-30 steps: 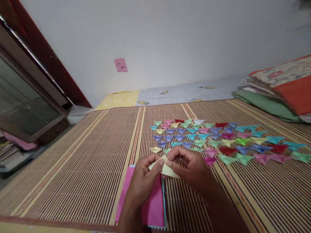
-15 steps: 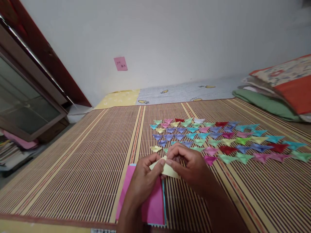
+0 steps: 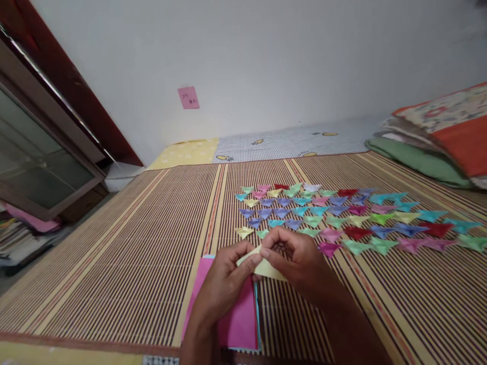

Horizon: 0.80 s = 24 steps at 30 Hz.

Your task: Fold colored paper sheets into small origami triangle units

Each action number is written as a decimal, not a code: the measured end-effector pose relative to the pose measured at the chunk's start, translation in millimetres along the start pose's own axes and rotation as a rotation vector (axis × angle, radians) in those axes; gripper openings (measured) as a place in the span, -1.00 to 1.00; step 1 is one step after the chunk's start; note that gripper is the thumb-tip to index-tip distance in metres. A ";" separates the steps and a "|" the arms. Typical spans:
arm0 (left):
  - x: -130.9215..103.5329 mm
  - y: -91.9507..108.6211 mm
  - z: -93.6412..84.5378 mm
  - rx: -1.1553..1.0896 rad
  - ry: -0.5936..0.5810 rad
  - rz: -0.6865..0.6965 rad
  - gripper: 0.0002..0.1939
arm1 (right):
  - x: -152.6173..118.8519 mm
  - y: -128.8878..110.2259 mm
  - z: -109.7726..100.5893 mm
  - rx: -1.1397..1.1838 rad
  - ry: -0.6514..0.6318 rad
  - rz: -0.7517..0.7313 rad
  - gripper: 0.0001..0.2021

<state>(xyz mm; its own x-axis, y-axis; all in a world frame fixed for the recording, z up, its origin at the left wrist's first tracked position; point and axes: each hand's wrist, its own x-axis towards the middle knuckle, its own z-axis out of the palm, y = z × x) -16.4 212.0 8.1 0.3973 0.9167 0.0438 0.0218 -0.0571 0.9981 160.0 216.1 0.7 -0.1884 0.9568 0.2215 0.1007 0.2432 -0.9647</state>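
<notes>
View: head camera, looking forward and down over the mat.
Left hand: the left hand (image 3: 228, 279) pinches the left side of the yellow paper, its thumb on the near face and its other fingers curled behind.
Right hand: the right hand (image 3: 297, 258) grips the same sheet near its upper point between thumb and bent fingers, close beside the left thumb.
Yellow paper: the yellow paper (image 3: 268, 269) is pale, lies between the two hands and slants down to the right; its exact folds are partly hidden by the fingers.
Paper stack: below the left hand and forearm lies a paper stack (image 3: 241, 324), magenta on top, with blue edges showing beneath.
Folded shapes: many small pointed folded paper shapes (image 3: 357, 233) in red, pink, blue, green, yellow and white lie in rows, beyond the hands and off to the right.
Mat: the striped mat (image 3: 114, 253) bears the stack and the rows.
Far edge: a yellow cloth (image 3: 186, 153) and a checked cloth (image 3: 274, 144) meet beside the wall (image 3: 266, 66).
Wall note: a pink note (image 3: 188, 98) with dark handwriting is on the wall.
Right side: a green cushion (image 3: 418, 163) lies by an orange floral textile (image 3: 464, 139).
</notes>
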 end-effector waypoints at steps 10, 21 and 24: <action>2.4 -3.5 -4.2 -0.033 0.171 0.049 -0.73 | 3.9 5.5 -3.7 0.236 -0.109 0.096 -0.79; 1.9 -6.2 -7.2 -0.132 0.226 0.089 -0.74 | 3.6 -0.9 10.8 0.013 -0.080 0.081 -0.82; 2.2 -5.8 -5.3 -0.116 0.227 0.107 -0.73 | 3.4 -3.6 15.6 0.021 -0.050 0.075 -0.85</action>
<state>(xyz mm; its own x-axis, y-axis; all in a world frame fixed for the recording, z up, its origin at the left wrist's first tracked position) -20.5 216.5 2.6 0.1761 0.9737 0.1443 -0.1191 -0.1244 0.9851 143.8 216.0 2.7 -0.2294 0.9629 0.1421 0.0963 0.1678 -0.9811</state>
